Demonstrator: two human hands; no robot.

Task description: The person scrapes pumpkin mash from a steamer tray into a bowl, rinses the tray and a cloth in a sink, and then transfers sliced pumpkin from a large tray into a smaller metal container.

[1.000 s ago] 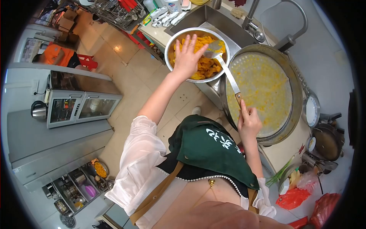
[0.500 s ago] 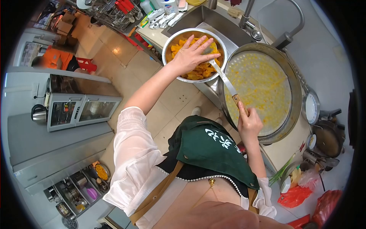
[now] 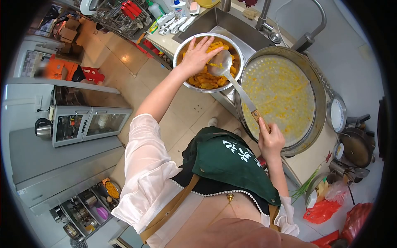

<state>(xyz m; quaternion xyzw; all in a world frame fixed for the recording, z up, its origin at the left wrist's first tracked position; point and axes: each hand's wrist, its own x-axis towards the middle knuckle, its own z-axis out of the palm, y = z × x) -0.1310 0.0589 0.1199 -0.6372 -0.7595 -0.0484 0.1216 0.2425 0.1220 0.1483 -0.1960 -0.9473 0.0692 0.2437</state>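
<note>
A metal ladle (image 3: 242, 93) with a wooden grip is held in my right hand (image 3: 271, 139), fingers wrapped around the grip's end. Its scoop rests over soft orange food pieces (image 3: 210, 79) in a steel bowl (image 3: 178, 58), with a few bits in the scoop. My left hand (image 3: 197, 57) lies spread over the bowl's left part, fingers stretched out, touching or just above the pieces. Right of the bowl stands a large round metal pan (image 3: 307, 64) with a pale perforated base (image 3: 279, 93) strewn with yellow-orange bits.
Behind the bowl lies a steel sink (image 3: 231, 22) with a tap (image 3: 264, 20). Pots and pans (image 3: 357, 149) crowd the counter's right side. Red plastic bags (image 3: 321, 212) lie at lower right. Far left, a person in orange (image 3: 62, 68) is near a red stool (image 3: 93, 74).
My left hand has shifted left, off the ladle's scoop, which now shows. The ladle has tilted or slid slightly; my right hand keeps its hold.
</note>
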